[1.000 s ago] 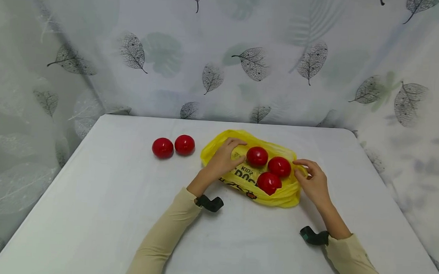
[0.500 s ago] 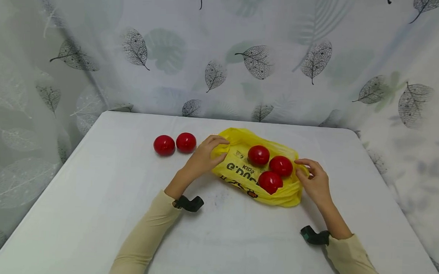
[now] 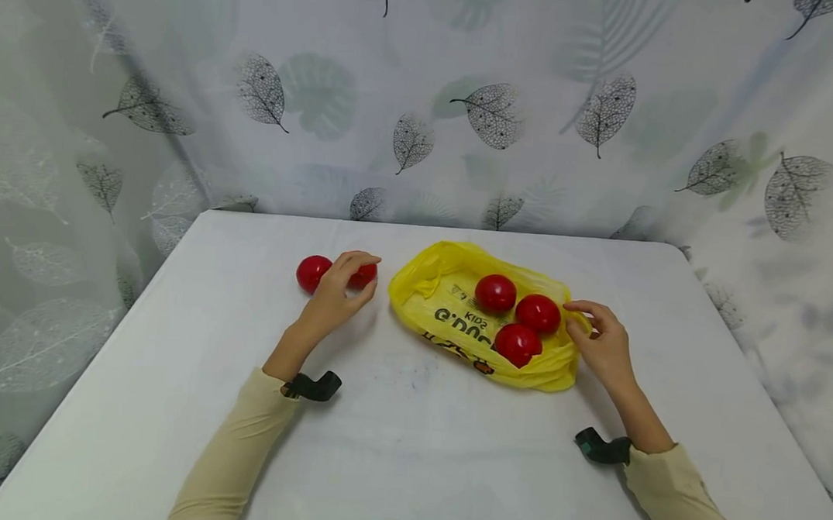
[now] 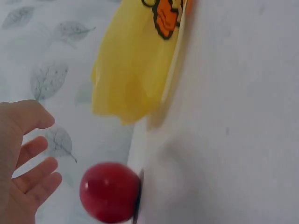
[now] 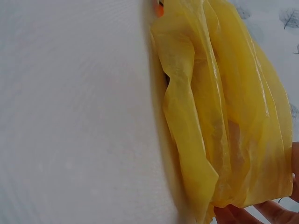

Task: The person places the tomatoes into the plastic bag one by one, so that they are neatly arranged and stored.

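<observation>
My left hand (image 3: 333,295) hovers at the two shiny red balls on the table's left side, fingers spread and nothing in its grasp. One red ball (image 3: 312,272) shows left of the hand; the other red ball (image 3: 364,277) is partly hidden behind the fingers. In the left wrist view a red ball (image 4: 110,192) sits apart from the fingertips. A yellow plastic bag (image 3: 415,283) lies with its mouth spread, and 3 red balls, one of them this ball (image 3: 495,293), rest in it. My right hand (image 3: 604,344) pinches the bag's right edge.
A white table (image 3: 408,461) bears everything. Behind it and along both sides hangs a pale curtain (image 3: 323,170) with a leaf print. Each wrist carries a small black camera mount (image 3: 316,387).
My left hand has let go of the bag's left side and moved left to the two loose balls. The right hand stays at the bag's right edge.
</observation>
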Motion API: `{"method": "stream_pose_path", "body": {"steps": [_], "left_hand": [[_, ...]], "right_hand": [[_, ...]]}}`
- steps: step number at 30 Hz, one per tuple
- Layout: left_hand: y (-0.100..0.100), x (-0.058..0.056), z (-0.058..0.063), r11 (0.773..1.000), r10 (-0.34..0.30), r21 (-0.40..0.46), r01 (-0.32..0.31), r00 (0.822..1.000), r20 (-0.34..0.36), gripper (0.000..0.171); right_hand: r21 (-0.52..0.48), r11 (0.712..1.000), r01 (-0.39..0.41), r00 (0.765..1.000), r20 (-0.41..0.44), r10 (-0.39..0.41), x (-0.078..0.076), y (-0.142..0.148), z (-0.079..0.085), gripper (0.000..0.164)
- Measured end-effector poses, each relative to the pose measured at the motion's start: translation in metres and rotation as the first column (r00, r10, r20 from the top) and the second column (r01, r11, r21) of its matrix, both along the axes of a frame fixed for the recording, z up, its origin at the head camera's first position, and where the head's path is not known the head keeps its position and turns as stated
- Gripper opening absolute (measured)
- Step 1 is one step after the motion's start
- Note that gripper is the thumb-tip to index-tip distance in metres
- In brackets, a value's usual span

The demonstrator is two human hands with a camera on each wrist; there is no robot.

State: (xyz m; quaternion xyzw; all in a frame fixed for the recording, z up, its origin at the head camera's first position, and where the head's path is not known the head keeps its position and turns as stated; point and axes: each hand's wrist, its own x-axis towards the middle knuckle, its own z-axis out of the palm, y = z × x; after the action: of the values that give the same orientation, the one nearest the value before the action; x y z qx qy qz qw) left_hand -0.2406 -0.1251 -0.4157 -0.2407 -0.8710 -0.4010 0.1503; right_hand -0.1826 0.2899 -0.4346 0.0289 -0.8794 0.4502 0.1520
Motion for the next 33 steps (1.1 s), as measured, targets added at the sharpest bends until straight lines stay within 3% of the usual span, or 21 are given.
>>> {"method": "stream_pose_path", "body": {"steps": [13,19,26,33], "left_hand": [[-0.039,-0.005,-0.006,0.994,0.099,0.056,-0.097,0.994,-0.044,0.036],[-0.049,-0.006,-0.016,0.984,0.162,0.071,-0.164,0.986,0.038,0.037],[-0.056,-0.008,-0.031,0.968,0.229,0.063,-0.241,0.96,0.158,0.052],[-0.061,-0.012,-0.037,0.954,0.27,0.077,-0.291,0.941,0.204,0.057]], "right_hand": [[-0.023,1.0,0.003,1.0,-0.01,-0.003,-0.003,0.003,-0.004,0.022],[0.002,1.0,-0.005,1.0,0.008,0.005,0.001,0.001,-0.001,0.023],[-0.006,1.0,-0.009,1.0,0.02,0.009,0.002,0.0,-0.002,0.023],[0.004,1.0,0.002,1.0,0.006,-0.002,0.001,0.001,-0.001,0.023]]}}
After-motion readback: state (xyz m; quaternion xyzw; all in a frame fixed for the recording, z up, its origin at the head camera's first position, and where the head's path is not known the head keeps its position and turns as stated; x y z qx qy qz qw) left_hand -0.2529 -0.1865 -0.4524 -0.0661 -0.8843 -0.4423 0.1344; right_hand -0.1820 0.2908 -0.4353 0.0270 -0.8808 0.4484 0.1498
